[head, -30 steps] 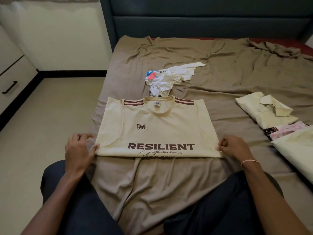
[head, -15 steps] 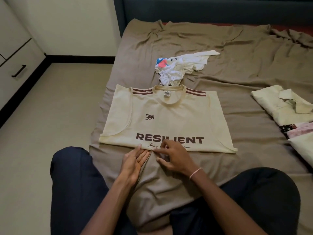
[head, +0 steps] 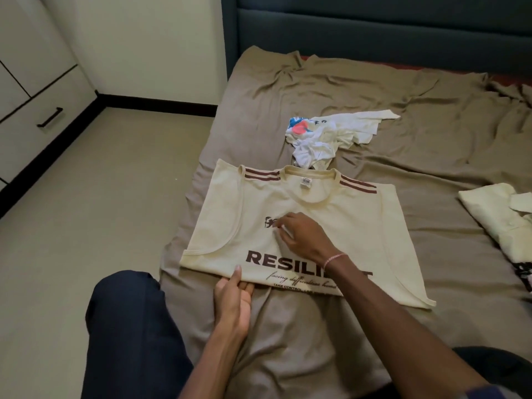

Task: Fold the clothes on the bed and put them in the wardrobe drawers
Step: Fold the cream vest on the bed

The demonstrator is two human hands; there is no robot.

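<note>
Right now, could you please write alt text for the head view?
A person's left hand pinches the near edge of a half-folded cream RESILIENT shirt on a brown-sheeted bed, while the right hand rests on its chest. A crumpled white shirt lies beyond.

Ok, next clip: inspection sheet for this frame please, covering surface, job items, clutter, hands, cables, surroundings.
Surface: brown bedsheet, creased, covering the bed.
Job's things: cream T-shirt lies flat, front up; crumpled white garment unfolded just beyond its collar; folded cream shirt at the right edge.
Clutter: nothing seen.
Hands: left hand pinches the T-shirt's near edge, thumb on top; right hand rests on its chest by the logo, pinching or not cannot be told.
Cables: nothing seen.
Surroundings: wardrobe drawers shut, at left; dark headboard behind the bed; floor beside it.
</note>
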